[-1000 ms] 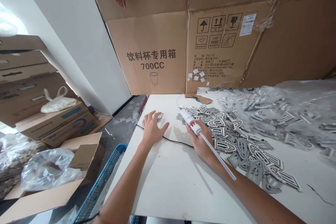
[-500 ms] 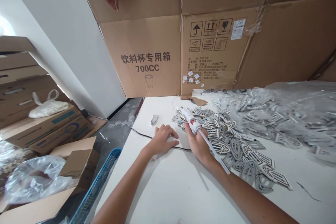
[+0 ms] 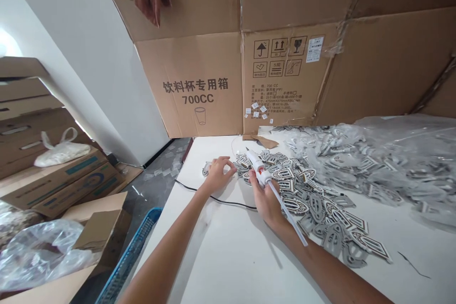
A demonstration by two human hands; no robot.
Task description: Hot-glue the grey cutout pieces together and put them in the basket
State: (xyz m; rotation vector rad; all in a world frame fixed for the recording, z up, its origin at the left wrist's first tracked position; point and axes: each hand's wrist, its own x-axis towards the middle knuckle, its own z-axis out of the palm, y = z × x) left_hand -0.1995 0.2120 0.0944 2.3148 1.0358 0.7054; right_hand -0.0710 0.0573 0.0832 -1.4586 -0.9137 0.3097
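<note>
My right hand (image 3: 265, 199) is wrapped round a white hot-glue gun (image 3: 257, 167), its nozzle pointing away from me over a pile of grey-and-white cut-out pieces (image 3: 313, 194). A clear glue stick (image 3: 288, 218) juts back from the gun over my wrist. My left hand (image 3: 218, 175) rests on the white table (image 3: 231, 256) at the pile's left edge with its fingers curled in a pinch. What they hold is hidden. A single grey piece (image 3: 205, 170) peeks out just left of that hand. The gun's black cord (image 3: 228, 201) runs under my left wrist.
Large cardboard boxes (image 3: 199, 85) wall off the back of the table. A clear plastic bag full of more pieces (image 3: 392, 161) lies at the right. Left of the table stand a blue crate (image 3: 131, 247), stacked cartons (image 3: 64, 180) and plastic bags (image 3: 35, 251).
My left hand moved forward from the cord to the pile's left edge and curled its fingers beside the lone grey piece. The right hand with the glue gun barely moved.
</note>
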